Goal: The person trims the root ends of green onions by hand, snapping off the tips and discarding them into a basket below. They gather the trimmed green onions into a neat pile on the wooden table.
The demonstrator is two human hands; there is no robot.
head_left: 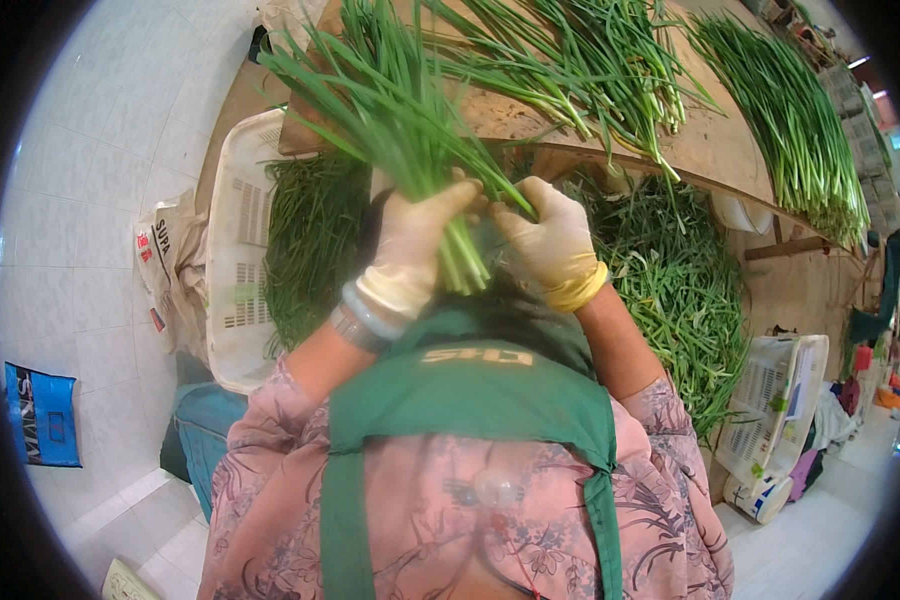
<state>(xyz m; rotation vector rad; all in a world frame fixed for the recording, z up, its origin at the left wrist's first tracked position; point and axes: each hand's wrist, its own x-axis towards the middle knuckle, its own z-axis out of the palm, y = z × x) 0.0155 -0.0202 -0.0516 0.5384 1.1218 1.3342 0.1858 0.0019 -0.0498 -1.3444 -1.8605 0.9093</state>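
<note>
Chives | light, limp, bruisable | I am clamping the bunch near its base with left hand and right hand, both closed around stems.

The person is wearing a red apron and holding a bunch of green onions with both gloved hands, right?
Not quite. The apron is green, not red, as the head view shows. The rest holds: the left hand and right hand, both gloved, grip the bunch of green onions.
</note>
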